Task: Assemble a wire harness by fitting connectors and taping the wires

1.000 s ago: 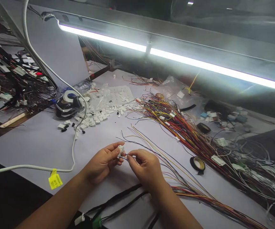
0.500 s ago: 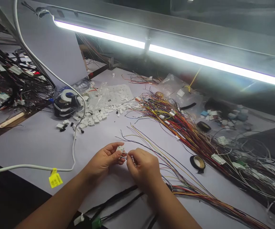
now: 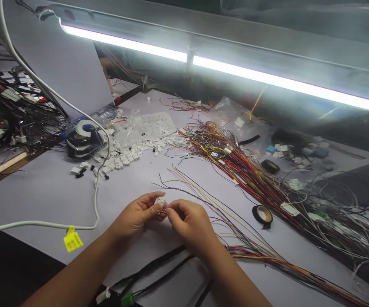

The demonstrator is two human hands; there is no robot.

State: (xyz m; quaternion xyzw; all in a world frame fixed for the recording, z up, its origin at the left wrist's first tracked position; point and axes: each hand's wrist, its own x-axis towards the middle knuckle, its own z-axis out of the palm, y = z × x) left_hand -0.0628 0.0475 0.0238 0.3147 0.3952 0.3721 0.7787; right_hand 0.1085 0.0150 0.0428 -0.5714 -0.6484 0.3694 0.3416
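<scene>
Between the thumb and fingers of my left hand (image 3: 139, 213) is a small white connector housing (image 3: 160, 201). My right hand (image 3: 189, 219) pinches thin wires (image 3: 164, 209) at the connector's near right side; how far the wire ends go into it is hidden by my fingers. Both hands are close together above the white table top. Just beyond them, loose wires of a harness (image 3: 200, 194) fan out, blue, yellow and red among them. Black-sleeved cable branches (image 3: 152, 268) run under my right forearm, close to a green connector (image 3: 127, 297) and a white connector (image 3: 103, 295).
Several loose white connectors (image 3: 125, 160) lie at the back left beside a tape roll (image 3: 85, 128). A thick wire bundle (image 3: 242, 170) stretches along the right. Black tape (image 3: 263, 215) sits near it. A white cable (image 3: 96, 204) with a yellow tag (image 3: 72, 239) crosses the left.
My right hand has shifted slightly, its fingertips now nearer the connector and its grip less curled. My left hand still holds the connector. The whole view has moved a little.
</scene>
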